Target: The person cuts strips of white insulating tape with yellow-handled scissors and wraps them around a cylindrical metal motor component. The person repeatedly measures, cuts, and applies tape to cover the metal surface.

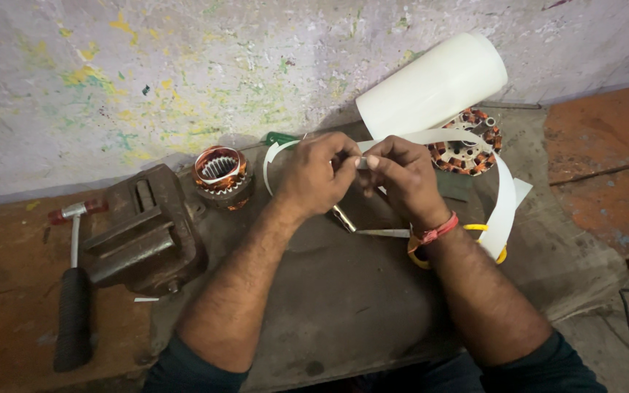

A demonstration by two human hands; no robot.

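two hands meet over the middle of the table [343,306]. the left hand [313,178] and the right hand [400,180] both pinch one narrow white strip [505,196] between thumb and fingertips, the pinched bit showing as a small pale piece between them. the strip loops away to the right, past the right wrist, and another curl of it shows left of the left hand; whether that is one strip or two cannot be told, since the hands cover the join.

one white roll [432,86] lies on its side against the wall, plain, with no label in sight. two copper-wound stators: one stator [221,173] stands left of the hands, the other, a flat stator [467,149], lies behind the right hand, partly covered by the strip. one vise [147,233] sits at the left, rusty. one hammer [74,291] lies beside it, black grip, red-tipped head. one yellow ring [420,258] lies under the right forearm, mostly hidden. a red band [438,231] circles the right wrist. a metal tool [362,227] lies beneath the hands, its shape hard to make out. a green handle [282,137] peeks out behind the left hand, the rest hidden.
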